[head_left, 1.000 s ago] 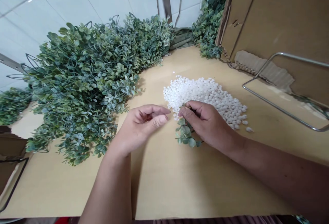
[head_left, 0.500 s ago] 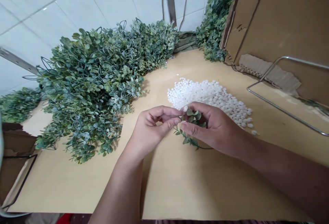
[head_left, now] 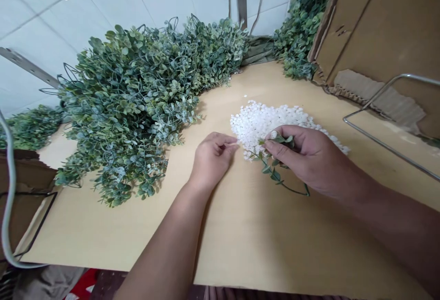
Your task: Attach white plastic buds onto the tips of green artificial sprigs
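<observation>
My right hand (head_left: 302,158) is closed around an artificial leaf sprig (head_left: 275,171), pinched between thumb and forefinger. Its thin stem curves down and ends in a bend under my palm, and a small white bead-like piece shows at my forefinger. My left hand (head_left: 215,155) is at the near left edge of a pile of small white plastic pieces (head_left: 264,119). Thumb and forefinger are drawn together there; whether a piece sits between them I cannot make out.
A large heap of artificial greenery (head_left: 134,102) covers the table's left and back. More foliage (head_left: 299,29) stands at back right by a cardboard box (head_left: 385,29). A bent metal rod frame (head_left: 392,148) lies at right, and a pale tube (head_left: 8,190) at far left.
My hands were together on the sprig. The left has let go and moved left to the pile's edge; the right, with the sprig, has shifted right. The view has shifted slightly.
</observation>
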Demonstrator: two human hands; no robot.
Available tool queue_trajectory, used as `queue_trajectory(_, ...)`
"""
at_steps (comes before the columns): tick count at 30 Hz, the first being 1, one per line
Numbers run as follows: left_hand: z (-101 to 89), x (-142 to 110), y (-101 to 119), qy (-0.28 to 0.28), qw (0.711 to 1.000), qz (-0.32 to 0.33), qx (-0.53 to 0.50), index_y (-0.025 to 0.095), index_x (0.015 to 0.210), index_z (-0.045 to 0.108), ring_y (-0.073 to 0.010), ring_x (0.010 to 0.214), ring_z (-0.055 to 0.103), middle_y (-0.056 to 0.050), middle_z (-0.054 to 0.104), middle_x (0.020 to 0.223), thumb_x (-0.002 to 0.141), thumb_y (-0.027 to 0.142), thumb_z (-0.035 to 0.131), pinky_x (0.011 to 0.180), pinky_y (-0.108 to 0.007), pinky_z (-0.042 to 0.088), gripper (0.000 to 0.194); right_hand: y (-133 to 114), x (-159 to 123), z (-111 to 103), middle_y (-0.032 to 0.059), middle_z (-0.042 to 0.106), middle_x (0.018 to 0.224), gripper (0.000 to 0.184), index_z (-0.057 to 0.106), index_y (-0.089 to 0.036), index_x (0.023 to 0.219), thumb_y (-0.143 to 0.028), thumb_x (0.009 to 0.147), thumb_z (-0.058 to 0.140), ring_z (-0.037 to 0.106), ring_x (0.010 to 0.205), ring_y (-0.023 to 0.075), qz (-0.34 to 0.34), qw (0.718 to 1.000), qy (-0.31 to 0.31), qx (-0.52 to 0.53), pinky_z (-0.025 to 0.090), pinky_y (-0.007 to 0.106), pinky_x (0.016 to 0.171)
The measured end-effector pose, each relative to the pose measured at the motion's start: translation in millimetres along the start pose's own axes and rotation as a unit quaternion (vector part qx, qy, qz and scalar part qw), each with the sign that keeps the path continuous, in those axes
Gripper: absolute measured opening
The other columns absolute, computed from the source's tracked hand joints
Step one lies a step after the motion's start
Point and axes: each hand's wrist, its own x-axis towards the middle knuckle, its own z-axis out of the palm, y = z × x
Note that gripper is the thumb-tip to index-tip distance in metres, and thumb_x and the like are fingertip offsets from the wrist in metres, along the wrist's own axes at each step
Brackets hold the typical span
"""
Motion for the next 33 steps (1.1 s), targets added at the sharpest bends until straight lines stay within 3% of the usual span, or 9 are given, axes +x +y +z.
queue_trajectory(4,3.1,-4,-1,-0.059,0.996,0.033,0.057,0.017,0.079,0.07,-0.0138,0.07,0.056,-0.004,0.06,0.077,0.073,0.019,0.062,0.066,-0.026,0.043,0.011,-1,1,-2,-0.0054,0.032,0.048,0.015,0.051,-0.018,0.063,-0.027,0.075,0.051,0.029,0.042,0.008,0.019,1.0,-0.01,-0.008,0.023,0.022,0.039)
queue_trajectory(9,-3.2,-9,11,-0.146,0.983,0.056,0.1,0.018,0.078,0.068,-0.0121,0.064,0.054,-0.003,0.061,0.077,0.073,0.016,0.061,0.06,-0.024,0.042,0.009,2,0,-2,-0.004,0.041,0.052,0.01,0.056,-0.019,0.07,-0.027,0.074,0.052,0.035,0.044,0.0087,0.027,0.999,-0.023,-0.013,0.026,0.021,0.04)
queue_trajectory(13,-0.5,-11,11,-0.155,0.977,0.071,0.129,0.018,0.076,0.067,-0.013,0.068,0.057,-0.003,0.063,0.078,0.074,0.01,0.055,0.063,-0.025,0.043,0.014,5,-1,3,-0.0022,0.046,0.055,0.013,0.057,-0.019,0.069,-0.03,0.073,0.051,0.042,0.049,0.0108,0.026,0.999,-0.037,-0.019,0.03,0.022,0.043)
queue_trajectory(15,2.0,-10,10,-0.138,0.986,0.048,0.086,0.017,0.076,0.067,-0.0128,0.068,0.057,-0.003,0.063,0.075,0.074,0.012,0.056,0.063,-0.025,0.044,0.011,7,-2,6,-0.0008,0.052,0.058,0.014,0.056,-0.019,0.069,-0.03,0.074,0.051,0.048,0.053,0.0123,0.036,0.998,-0.055,0.006,0.035,0.023,0.046)
queue_trajectory(18,3.8,-8,11,-0.099,0.992,-0.048,-0.055,0.015,0.077,0.066,-0.0101,0.058,0.053,0.0,0.061,0.064,0.073,0.017,0.061,0.057,-0.023,0.043,0.007,10,-3,11,0.0002,0.058,0.061,0.012,0.055,-0.019,0.072,-0.03,0.075,0.051,0.054,0.056,0.0138,0.054,0.995,-0.067,0.045,0.04,0.024,0.05)
queue_trajectory(23,0.8,-7,25,-0.072,0.938,-0.158,-0.301,0.014,0.079,0.07,-0.0072,0.055,0.055,0.001,0.066,0.065,0.065,0.013,0.069,0.058,-0.02,0.046,0.014,10,-3,17,0.0006,0.058,0.061,0.013,0.054,-0.019,0.069,-0.03,0.075,0.05,0.055,0.057,0.014,0.05,0.996,-0.054,0.057,0.043,0.025,0.054)
queue_trajectory(26,-0.8,-8,31,-0.094,0.914,-0.187,-0.347,0.015,0.079,0.073,-0.0083,0.057,0.059,0.0,0.069,0.065,0.064,0.012,0.071,0.063,-0.021,0.049,0.015,10,-4,19,0.0012,0.058,0.063,0.013,0.052,-0.018,0.068,-0.03,0.075,0.05,0.053,0.06,0.0144,0.041,0.997,-0.045,0.053,0.042,0.025,0.054)
queue_trajectory(33,-1.4,-9,32,-0.116,0.901,-0.184,-0.376,0.015,0.067,0.072,-0.0089,0.054,0.059,0.0,0.067,0.056,0.059,0.017,0.078,0.06,-0.021,0.05,0.01,7,-7,21,0.0026,0.055,0.065,0.013,0.052,-0.018,0.066,-0.028,0.074,0.048,0.05,0.063,0.0153,0.02,0.999,-0.006,0.038,0.039,0.026,0.053)
